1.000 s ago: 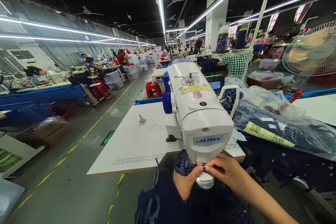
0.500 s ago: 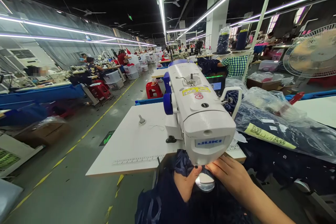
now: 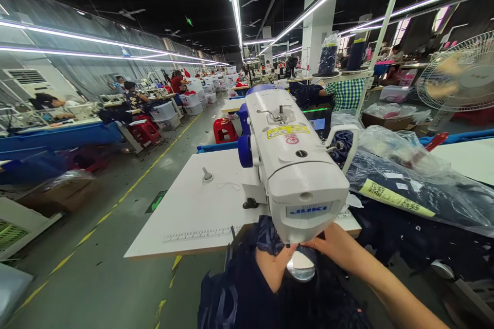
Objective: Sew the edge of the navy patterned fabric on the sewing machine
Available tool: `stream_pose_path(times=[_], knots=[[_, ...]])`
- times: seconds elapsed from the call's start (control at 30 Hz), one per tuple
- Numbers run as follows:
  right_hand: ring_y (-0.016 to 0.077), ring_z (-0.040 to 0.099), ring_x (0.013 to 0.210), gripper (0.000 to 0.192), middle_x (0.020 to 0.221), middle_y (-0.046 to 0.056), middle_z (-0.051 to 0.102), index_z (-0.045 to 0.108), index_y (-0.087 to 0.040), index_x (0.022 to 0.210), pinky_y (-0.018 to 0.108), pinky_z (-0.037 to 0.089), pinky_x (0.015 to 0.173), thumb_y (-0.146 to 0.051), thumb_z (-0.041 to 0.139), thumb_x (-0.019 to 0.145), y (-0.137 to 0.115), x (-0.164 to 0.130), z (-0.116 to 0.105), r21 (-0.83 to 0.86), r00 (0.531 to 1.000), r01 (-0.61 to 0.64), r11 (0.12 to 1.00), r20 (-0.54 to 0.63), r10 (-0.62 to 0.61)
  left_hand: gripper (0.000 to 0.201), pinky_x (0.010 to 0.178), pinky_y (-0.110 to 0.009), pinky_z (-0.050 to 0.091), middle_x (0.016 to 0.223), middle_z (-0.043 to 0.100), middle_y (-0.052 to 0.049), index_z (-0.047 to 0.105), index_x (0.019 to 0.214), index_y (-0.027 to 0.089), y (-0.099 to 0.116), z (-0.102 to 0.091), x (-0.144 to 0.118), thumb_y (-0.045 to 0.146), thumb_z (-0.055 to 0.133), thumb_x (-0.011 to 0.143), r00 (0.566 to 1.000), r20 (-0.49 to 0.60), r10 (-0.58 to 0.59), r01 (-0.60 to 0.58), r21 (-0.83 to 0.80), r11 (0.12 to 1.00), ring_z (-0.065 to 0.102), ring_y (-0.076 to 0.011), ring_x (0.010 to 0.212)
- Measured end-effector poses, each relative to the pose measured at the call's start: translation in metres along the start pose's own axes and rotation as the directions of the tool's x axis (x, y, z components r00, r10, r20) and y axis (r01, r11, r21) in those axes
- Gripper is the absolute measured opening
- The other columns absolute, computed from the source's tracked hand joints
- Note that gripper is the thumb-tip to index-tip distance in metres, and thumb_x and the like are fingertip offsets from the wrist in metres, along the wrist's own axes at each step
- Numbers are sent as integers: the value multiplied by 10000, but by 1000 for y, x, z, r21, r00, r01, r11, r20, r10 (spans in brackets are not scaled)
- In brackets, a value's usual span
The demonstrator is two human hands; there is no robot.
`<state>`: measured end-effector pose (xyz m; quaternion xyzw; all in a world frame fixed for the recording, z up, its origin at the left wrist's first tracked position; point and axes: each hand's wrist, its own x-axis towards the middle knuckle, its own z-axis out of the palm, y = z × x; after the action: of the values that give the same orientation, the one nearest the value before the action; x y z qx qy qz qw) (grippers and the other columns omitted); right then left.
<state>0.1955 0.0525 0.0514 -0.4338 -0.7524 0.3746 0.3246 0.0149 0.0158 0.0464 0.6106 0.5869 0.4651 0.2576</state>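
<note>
- The left hand (image 3: pixel 275 266) rests on the dark navy fabric (image 3: pixel 247 288) under the head of the white sewing machine (image 3: pixel 293 164), thumb raised toward the needle area; how far its grip is closed cannot be told.
- The right hand (image 3: pixel 331 245) reaches in from the right, fingertips pinched narrow just below the machine head, touching near the left thumb.
- The fabric hangs off the front edge of the white bench (image 3: pixel 193 211).
- A bagged bundle (image 3: pixel 417 180) lies right of the machine.

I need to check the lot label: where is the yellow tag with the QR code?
In the head view, the yellow tag lies on the clear plastic bag of dark fabric, right of the white sewing machine.
</note>
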Motion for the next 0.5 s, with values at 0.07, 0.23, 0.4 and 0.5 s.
stream_pose_path(times=[0.07,0.23,0.4,0.5], knots=[[256,636,942,354,1042,56,692,593,-226,1131,370,504,849,-378,637,814,-4,7,-6,134,993,-16,991,120,0,254,905,-491,452,860,730,-79,686,886,244,1,1,-1,422,655,706,1000,-22,-15,14,-8,1000,639,-304,965],[254,633,938,342,997,50,702,597,-229,1120,364,495,850,-387,621,817,-12,6,-8,250,988,-51,967,156,12,298,930,-501,440,830,736,-76,675,941,233,4,1,-2,436,643,725,998,5,-55,55,-49,997,640,-307,990],[217,598,887,160,870,30,645,571,-208,931,350,466,870,-347,505,885,3,-10,4,335,998,-48,941,58,30,308,954,-512,421,859,733,-79,667,939,234,-3,1,-4,462,590,747,996,21,-90,91,-55,994,624,-311,1025],[190,567,810,93,793,0,587,523,-220,903,347,452,866,-286,458,895,18,-16,8,336,997,-57,940,-21,68,319,940,-497,439,907,727,-85,661,945,231,-13,1,-5,468,585,746,992,17,-125,125,-51,991,601,-317,1068]])
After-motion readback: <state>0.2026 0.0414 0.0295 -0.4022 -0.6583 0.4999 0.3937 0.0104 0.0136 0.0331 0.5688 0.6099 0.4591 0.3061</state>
